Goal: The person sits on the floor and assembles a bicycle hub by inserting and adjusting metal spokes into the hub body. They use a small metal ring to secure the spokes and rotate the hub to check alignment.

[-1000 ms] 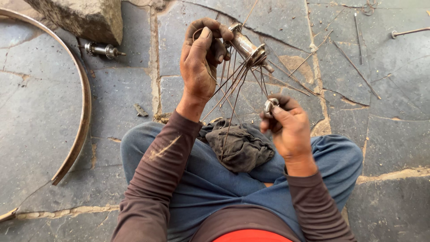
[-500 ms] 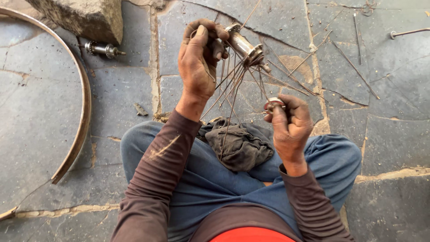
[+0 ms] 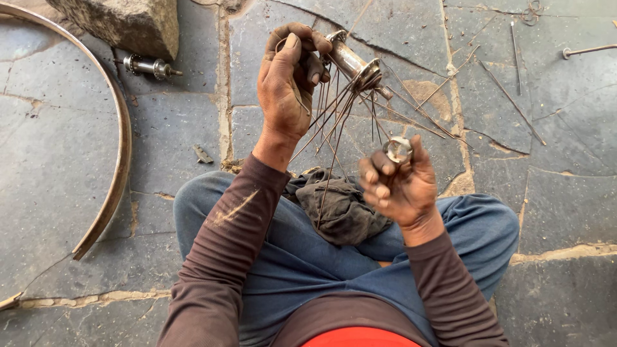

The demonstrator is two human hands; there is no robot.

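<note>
Your right hand [image 3: 400,185] has dropped lower and turned palm-up since a second ago; the left hand [image 3: 287,83] and hub [image 3: 352,63] barely shift. Right fingers curl loosely round a small metal ring [image 3: 398,150], pinched at the tips, held up near the spokes [image 3: 334,122], likely to keep it ready. Left hand is closed round one end of the hub, gripping it up off the lap so the spokes hang free. Hub sits above your knees, long axis tilted, running from upper left at the hand down to the right, free end pointing away right. Spokes fan down toward the dark rag [image 3: 339,207] on your lap. Further out: bare rim [image 3: 119,148] on the stone floor [image 3: 565,193] at left, a second hub [image 3: 149,65] by the rock [image 3: 122,22], loose spokes [image 3: 511,96] at right.
</note>
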